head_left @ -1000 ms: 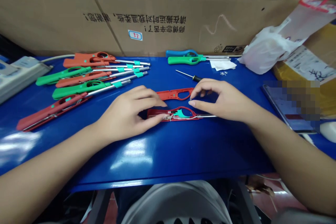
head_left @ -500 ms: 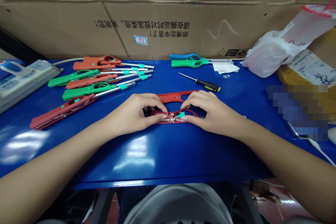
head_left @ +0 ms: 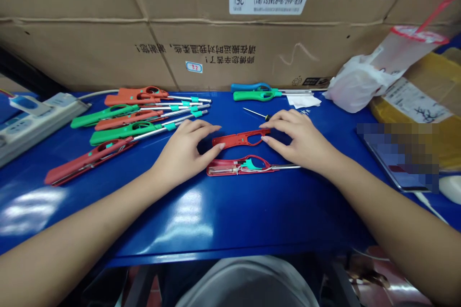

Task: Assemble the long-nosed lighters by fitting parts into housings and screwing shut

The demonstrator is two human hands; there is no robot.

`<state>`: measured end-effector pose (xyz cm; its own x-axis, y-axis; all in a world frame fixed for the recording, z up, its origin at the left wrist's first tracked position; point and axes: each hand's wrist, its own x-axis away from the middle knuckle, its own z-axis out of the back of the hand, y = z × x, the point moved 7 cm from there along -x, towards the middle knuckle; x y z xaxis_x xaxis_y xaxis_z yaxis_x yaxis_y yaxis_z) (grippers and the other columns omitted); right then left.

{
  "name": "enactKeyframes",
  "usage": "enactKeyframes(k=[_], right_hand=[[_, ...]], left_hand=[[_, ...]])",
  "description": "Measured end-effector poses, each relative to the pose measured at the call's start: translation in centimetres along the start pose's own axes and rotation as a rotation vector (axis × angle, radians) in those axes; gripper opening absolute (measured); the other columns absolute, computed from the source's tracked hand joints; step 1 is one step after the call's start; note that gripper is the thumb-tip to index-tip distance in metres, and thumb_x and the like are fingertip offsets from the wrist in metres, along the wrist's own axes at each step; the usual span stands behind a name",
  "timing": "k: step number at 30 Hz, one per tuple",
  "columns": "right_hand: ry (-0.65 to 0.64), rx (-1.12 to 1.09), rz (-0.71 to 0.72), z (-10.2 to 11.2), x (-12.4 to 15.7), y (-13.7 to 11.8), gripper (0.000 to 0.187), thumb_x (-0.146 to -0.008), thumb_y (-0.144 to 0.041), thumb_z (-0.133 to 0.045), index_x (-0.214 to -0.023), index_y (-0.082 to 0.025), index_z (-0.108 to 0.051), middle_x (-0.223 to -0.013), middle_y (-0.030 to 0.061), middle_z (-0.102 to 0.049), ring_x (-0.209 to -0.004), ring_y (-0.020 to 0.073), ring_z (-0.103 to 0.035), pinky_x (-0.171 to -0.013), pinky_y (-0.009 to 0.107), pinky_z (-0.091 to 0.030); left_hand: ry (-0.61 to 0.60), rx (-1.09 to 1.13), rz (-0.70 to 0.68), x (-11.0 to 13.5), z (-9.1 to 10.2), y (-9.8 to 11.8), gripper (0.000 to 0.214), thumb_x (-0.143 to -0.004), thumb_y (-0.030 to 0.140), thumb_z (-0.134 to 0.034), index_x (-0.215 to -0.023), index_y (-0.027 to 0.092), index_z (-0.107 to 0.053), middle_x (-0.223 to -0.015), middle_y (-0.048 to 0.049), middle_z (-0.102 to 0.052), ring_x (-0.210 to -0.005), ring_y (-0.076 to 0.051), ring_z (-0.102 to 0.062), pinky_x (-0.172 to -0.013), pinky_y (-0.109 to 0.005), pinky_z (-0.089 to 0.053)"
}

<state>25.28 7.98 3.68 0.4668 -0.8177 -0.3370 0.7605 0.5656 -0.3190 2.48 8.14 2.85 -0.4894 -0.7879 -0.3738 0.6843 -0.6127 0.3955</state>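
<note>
A red lighter shell half (head_left: 236, 140) lies slightly slanted between my hands. My right hand (head_left: 295, 136) has its thumb and fingers around the shell's right end. My left hand (head_left: 187, 146) is open, its thumb tip at the shell's left end and its fingers apart from it. Nearer to me lies the other half of the lighter (head_left: 230, 168), with a clear tube, white wire, a teal trigger and a metal barrel pointing right. Behind my right fingers is a screwdriver (head_left: 255, 113), its handle mostly hidden.
Several red and green lighters (head_left: 118, 127) lie at left beside a power strip (head_left: 39, 120). Blue and green lighters (head_left: 255, 95) lie at the back near white paper (head_left: 302, 100). A bagged cup (head_left: 360, 81), a phone (head_left: 396, 163) and a large carton (head_left: 201, 33) surround the blue table (head_left: 230, 220).
Both hands have left the lighter half with the parts and moved back to the loose shell half. My left fingers have spread. The view has tilted up slightly.
</note>
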Motion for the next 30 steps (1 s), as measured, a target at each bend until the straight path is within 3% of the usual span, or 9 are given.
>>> enactKeyframes(k=[3,5,9,12,16,20,24,28,30], right_hand=[[-0.040,0.099,0.028,-0.4,0.0,0.6,0.034,-0.099,-0.040,-0.062,-0.127,-0.024,-0.070,-0.124,0.0132,-0.070,-0.110,0.0306,-0.060,-0.090,0.047,-0.041],[-0.068,0.106,0.046,-0.8,0.0,0.5,0.036,-0.099,-0.042,-0.062,-0.128,-0.024,-0.071,-0.125,0.0133,-0.071,-0.109,0.0308,-0.060,-0.089,0.046,-0.040],[-0.072,0.036,0.056,-0.7,0.0,0.1,0.026,-0.101,-0.037,-0.060,-0.113,-0.023,-0.077,-0.105,0.0085,-0.078,-0.098,0.0262,-0.064,-0.086,0.042,-0.040],[-0.023,0.015,0.098,0.1,0.0,-0.5,0.024,-0.102,-0.035,-0.058,-0.105,-0.022,-0.079,-0.097,0.0062,-0.080,-0.090,0.0231,-0.065,-0.082,0.039,-0.041],[0.073,0.041,0.212,1.6,0.4,-1.8,0.024,-0.102,-0.035,-0.058,-0.103,-0.025,-0.080,-0.093,0.0055,-0.080,-0.084,0.0223,-0.065,-0.077,0.040,-0.041],[0.103,0.065,0.282,2.5,0.9,-2.7,0.022,-0.100,-0.032,-0.060,-0.107,-0.025,-0.079,-0.095,0.0058,-0.081,-0.086,0.0243,-0.064,-0.080,0.043,-0.042],[-0.014,-0.014,0.237,2.1,0.9,-2.5,0.021,-0.097,-0.035,-0.065,-0.112,-0.026,-0.076,-0.107,0.0064,-0.078,-0.098,0.0252,-0.066,-0.088,0.043,-0.044],[-0.172,-0.169,0.129,0.5,0.9,-1.8,0.065,-0.085,-0.045,-0.078,-0.142,-0.023,-0.058,-0.126,0.0096,-0.071,-0.113,0.0272,-0.065,-0.099,0.044,-0.047],[-0.203,-0.216,0.122,-0.2,0.9,-1.9,0.060,-0.084,-0.044,-0.079,-0.137,-0.021,-0.062,-0.123,0.0097,-0.072,-0.112,0.0266,-0.066,-0.100,0.042,-0.048]], left_hand=[[-0.036,0.029,0.046,-0.2,-0.5,-1.3,0.039,-0.092,0.050,-0.068,-0.112,0.017,-0.076,-0.109,-0.0108,-0.072,-0.104,-0.027,-0.066,-0.095,-0.046,-0.054],[-0.049,0.086,0.064,-0.2,-0.7,-1.6,0.036,-0.091,0.051,-0.070,-0.102,0.018,-0.076,-0.097,-0.0073,-0.073,-0.087,-0.022,-0.067,-0.080,-0.036,-0.056],[-0.051,0.252,0.119,-0.1,-0.4,-1.2,0.032,-0.091,0.048,-0.071,-0.095,0.017,-0.071,-0.071,0.0008,-0.068,-0.056,-0.011,-0.058,-0.055,-0.023,-0.048],[-0.046,0.249,0.051,-0.1,0.2,-0.1,0.031,-0.093,0.047,-0.069,-0.100,0.017,-0.074,-0.084,-0.0022,-0.075,-0.067,-0.014,-0.066,-0.061,-0.023,-0.053],[-0.080,0.216,-0.084,0.0,0.7,1.4,0.036,-0.102,0.045,-0.057,-0.120,0.018,-0.074,-0.114,-0.0077,-0.078,-0.099,-0.021,-0.074,-0.087,-0.030,-0.058],[-0.099,0.218,-0.162,0.3,0.6,2.4,0.038,-0.108,0.035,-0.046,-0.131,0.015,-0.069,-0.109,-0.0092,-0.077,-0.097,-0.019,-0.073,-0.089,-0.029,-0.057],[-0.144,0.248,-0.221,0.8,0.4,2.9,0.035,-0.107,0.030,-0.050,-0.133,0.015,-0.067,-0.110,-0.0087,-0.074,-0.098,-0.016,-0.070,-0.089,-0.026,-0.056],[-0.198,0.251,-0.320,1.1,0.4,3.2,0.034,-0.104,0.028,-0.058,-0.133,0.013,-0.065,-0.114,-0.0098,-0.072,-0.103,-0.017,-0.068,-0.093,-0.027,-0.054],[-0.205,0.258,-0.361,1.2,0.5,3.3,0.035,-0.100,0.028,-0.065,-0.131,0.012,-0.065,-0.116,-0.0107,-0.073,-0.103,-0.018,-0.067,-0.094,-0.027,-0.054]])
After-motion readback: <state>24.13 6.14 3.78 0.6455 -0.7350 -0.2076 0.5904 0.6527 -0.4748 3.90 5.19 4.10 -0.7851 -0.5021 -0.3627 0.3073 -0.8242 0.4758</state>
